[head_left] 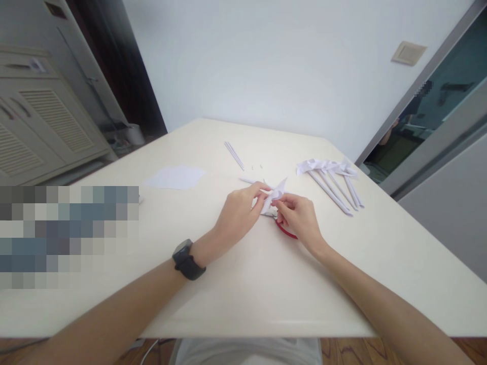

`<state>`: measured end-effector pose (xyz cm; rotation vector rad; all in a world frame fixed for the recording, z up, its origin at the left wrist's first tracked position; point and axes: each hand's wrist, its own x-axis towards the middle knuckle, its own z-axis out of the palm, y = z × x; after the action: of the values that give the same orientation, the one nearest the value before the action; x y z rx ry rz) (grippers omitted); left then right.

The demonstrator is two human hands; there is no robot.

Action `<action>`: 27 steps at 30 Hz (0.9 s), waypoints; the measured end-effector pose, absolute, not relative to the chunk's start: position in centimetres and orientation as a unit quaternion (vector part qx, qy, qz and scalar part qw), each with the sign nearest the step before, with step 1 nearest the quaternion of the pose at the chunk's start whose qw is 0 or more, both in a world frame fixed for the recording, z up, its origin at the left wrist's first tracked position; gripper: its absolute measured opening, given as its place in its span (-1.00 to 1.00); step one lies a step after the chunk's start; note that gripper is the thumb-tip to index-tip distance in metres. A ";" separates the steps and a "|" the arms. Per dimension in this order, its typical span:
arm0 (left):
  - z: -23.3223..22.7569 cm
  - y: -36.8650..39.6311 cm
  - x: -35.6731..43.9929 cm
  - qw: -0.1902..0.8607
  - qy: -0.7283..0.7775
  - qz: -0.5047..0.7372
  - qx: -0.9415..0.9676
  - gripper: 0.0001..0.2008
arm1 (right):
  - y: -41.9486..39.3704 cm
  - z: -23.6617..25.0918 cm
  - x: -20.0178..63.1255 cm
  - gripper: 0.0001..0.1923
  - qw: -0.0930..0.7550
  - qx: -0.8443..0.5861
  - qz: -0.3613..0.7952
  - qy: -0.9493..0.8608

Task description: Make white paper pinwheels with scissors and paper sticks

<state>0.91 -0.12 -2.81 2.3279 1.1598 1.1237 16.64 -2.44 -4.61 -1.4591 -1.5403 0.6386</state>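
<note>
Both hands meet at the middle of the table, closed on one white paper pinwheel. My left hand pinches the near-left side of the folded paper between thumb and fingers; a black watch sits on that wrist. My right hand grips the paper from the right, fingertips closed at its centre. The pinwheel is held just above the table surface, with a white paper stick running off behind it to the left; I cannot tell whether stick and wheel are already joined.

Red-handled scissors lie on the table directly under my right hand, mostly hidden by it. Finished pinwheels on their sticks lie in a fanned row to the right, well apart from the hands. A flat paper sheet lies to the left, two thin sticks lie farther back, and small paper scraps sit near them.

Judgement: the step in hand is assembly of one more pinwheel, namely gathering the blade tips at the centre. The next move calls for steady pressure at the centre with one hand so the folds do not spring open, while the other hand aligns the stick end with the hub. The paper is thin; excess force would crease the blades.
</note>
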 end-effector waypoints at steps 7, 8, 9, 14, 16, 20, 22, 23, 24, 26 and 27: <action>-2.8 0.6 0.5 0.254 0.401 0.438 0.763 -0.87 | -2.7 -4.7 16.5 -0.72 0.422 -0.592 0.199 -0.657; -2.8 0.7 0.4 0.269 0.398 0.441 0.758 -0.86 | -2.8 -4.7 16.5 -0.73 0.419 -0.591 0.196 -0.661; -2.7 0.8 0.4 0.282 0.397 0.444 0.752 -0.86 | -2.8 -4.6 16.5 -0.74 0.416 -0.590 0.193 -0.665; -2.7 1.2 0.2 0.351 0.392 0.445 0.724 -0.82 | -2.9 -4.3 16.5 -0.77 0.406 -0.583 0.178 -0.681; -2.7 1.4 0.1 0.379 0.393 0.445 0.710 -0.80 | -2.9 -4.2 16.6 -0.77 0.407 -0.574 0.177 -0.688; -2.7 1.5 0.1 0.419 0.394 0.445 0.686 -0.78 | -2.9 -4.1 16.6 -0.76 0.412 -0.551 0.185 -0.701; -2.5 1.4 0.1 0.418 0.393 0.449 0.685 -0.78 | -2.9 -4.1 16.7 -0.74 0.411 -0.544 0.185 -0.708; -2.5 1.4 0.1 0.414 0.393 0.451 0.686 -0.79 | -2.9 -4.1 16.7 -0.73 0.410 -0.542 0.184 -0.710; -2.4 1.3 0.1 0.409 0.393 0.453 0.688 -0.79 | -2.8 -4.1 16.7 -0.72 0.407 -0.542 0.184 -0.712; -2.3 1.3 0.0 0.404 0.393 0.455 0.690 -0.80 | -2.8 -4.1 16.7 -0.72 0.403 -0.541 0.183 -0.715; -2.3 1.3 0.0 0.404 0.392 0.454 0.690 -0.80 | -2.9 -4.1 16.7 -0.72 0.401 -0.540 0.182 -0.717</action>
<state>0.03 1.26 -2.32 1.7433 0.9899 1.1470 16.73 -2.87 -4.12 -1.3652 -1.8141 0.4608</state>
